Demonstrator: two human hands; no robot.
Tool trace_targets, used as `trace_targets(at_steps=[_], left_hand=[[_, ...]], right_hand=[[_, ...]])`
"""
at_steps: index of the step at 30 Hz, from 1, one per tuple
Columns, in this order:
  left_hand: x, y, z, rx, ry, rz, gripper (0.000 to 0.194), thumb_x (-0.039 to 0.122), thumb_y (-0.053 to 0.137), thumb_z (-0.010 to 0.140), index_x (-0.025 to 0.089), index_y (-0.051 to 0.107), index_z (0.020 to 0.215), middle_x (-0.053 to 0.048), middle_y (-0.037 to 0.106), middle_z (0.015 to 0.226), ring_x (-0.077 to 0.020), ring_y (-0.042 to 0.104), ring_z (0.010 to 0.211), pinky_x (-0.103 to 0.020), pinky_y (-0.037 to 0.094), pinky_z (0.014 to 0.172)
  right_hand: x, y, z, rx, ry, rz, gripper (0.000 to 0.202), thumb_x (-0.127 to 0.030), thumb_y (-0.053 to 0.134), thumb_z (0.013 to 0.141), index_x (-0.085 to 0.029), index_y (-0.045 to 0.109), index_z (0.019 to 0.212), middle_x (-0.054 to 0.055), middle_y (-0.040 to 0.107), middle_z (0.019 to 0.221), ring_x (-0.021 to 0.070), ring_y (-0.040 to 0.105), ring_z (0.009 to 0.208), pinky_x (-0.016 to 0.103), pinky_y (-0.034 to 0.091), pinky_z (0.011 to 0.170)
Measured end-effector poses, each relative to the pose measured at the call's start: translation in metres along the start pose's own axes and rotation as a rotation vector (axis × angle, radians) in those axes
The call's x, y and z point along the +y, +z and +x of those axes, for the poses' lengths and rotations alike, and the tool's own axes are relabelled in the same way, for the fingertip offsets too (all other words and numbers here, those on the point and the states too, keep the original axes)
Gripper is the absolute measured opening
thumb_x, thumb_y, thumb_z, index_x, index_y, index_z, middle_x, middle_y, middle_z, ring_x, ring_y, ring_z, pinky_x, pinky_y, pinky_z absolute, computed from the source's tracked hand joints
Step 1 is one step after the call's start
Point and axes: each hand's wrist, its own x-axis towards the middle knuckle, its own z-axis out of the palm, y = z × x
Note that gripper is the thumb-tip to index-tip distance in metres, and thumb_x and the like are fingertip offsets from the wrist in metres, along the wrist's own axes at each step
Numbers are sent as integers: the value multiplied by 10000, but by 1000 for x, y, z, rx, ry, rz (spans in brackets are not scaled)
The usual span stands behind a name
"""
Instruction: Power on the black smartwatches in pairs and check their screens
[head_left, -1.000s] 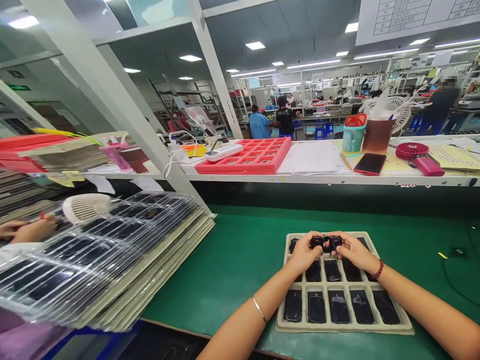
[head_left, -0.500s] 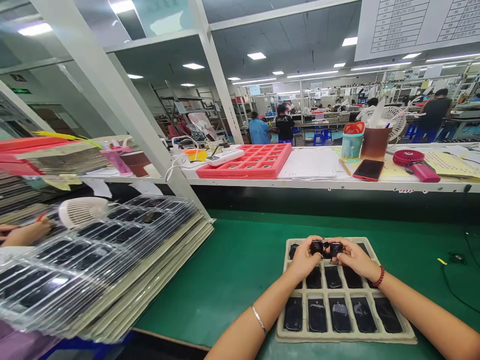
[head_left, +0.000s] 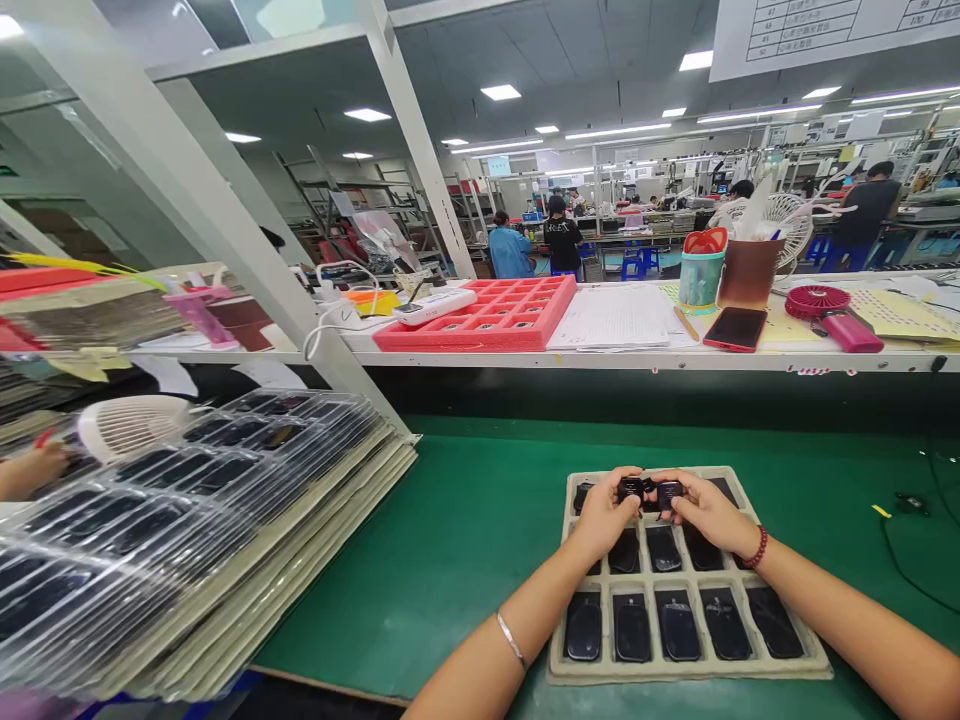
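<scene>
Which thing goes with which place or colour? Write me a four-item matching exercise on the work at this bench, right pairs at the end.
Things
1. Small black pieces
2. Beige tray
3. Bangle
4. Bead bracelet

Places and colours
A. Dark red
B. On the green work surface
C. Silver
D. Held in the fingers of the left hand and right hand

Right pairs
1-D
2-B
3-C
4-A
</scene>
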Motion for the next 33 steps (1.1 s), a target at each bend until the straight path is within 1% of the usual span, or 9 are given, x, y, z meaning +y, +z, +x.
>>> trace_targets(at_steps=[2, 5, 7, 12, 17, 20, 22, 27, 33], left_hand=[[-1, 0, 1, -1, -8, -8, 455, 69, 521, 679, 153, 508, 1126, -44, 618, 867, -132, 583, 738, -255, 473, 686], [-2, 1, 1, -3, 12, -14, 522, 12, 506, 626, 164, 497, 1126, -51, 620, 927, -155, 587, 853, -253, 470, 731], [-2, 1, 1, -7, 25, 2, 506, 20, 512, 634, 166, 505, 1119, -56, 620, 949, -166, 585, 885, -258, 469, 744], [-2, 1, 0, -2, 13, 4, 439, 82, 520, 688, 153, 517, 1121, -55, 626, 890, -144, 587, 750, -263, 480, 683], [-3, 0, 0, -6, 40, 26, 511, 40, 530, 652, 177, 512, 1145, -51, 631, 954, -156, 592, 843, -259, 472, 742], [-3, -1, 0, -8, 30, 34, 399, 106, 531, 709, 164, 543, 1104, -53, 630, 917, -131, 584, 725, -257, 477, 683], [-2, -1, 0, -5, 12, 19, 385, 114, 519, 719, 157, 542, 1101, -51, 628, 887, -126, 576, 692, -257, 480, 652], [-2, 1, 1, 0, 7, -62, 586, -24, 430, 609, 164, 497, 1161, -66, 621, 999, -154, 587, 857, -263, 490, 722], [-2, 1, 1, -8, 16, -58, 636, -49, 389, 580, 177, 503, 1164, -59, 613, 1029, -133, 592, 836, -256, 485, 752]], right_hand=[[1, 0, 0, 1, -4, 7, 393, -162, 480, 776, -201, 493, 1167, 73, 613, 1063, 160, 632, 747, 302, 522, 644], [2, 0, 0, -12, -54, 26, 440, -117, 510, 726, -214, 499, 1155, 60, 605, 1093, 166, 622, 843, 320, 520, 751], [2, 0, 0, -19, -67, 28, 437, -115, 518, 723, -218, 507, 1149, 58, 599, 1107, 171, 612, 884, 326, 513, 786], [0, 0, 0, -19, -8, -1, 392, -171, 483, 775, -213, 512, 1164, 66, 606, 1084, 164, 627, 787, 296, 521, 655], [-2, 1, 0, -21, -47, 1, 453, -112, 499, 715, -233, 530, 1151, 57, 582, 1135, 168, 613, 818, 302, 516, 679], [0, -1, 0, -23, -12, 14, 410, -140, 473, 761, -217, 523, 1161, 67, 598, 1097, 165, 622, 795, 289, 509, 650], [1, -3, 0, -14, 19, 30, 402, -158, 464, 782, -207, 507, 1178, 70, 615, 1060, 163, 630, 771, 286, 505, 639], [4, -5, 2, -10, 8, 44, 510, -91, 472, 718, -208, 472, 1214, 68, 621, 1058, 155, 621, 748, 278, 496, 624], [3, -4, 2, -22, -9, 26, 558, -54, 429, 666, -210, 483, 1200, 56, 617, 1057, 145, 611, 760, 265, 497, 634]])
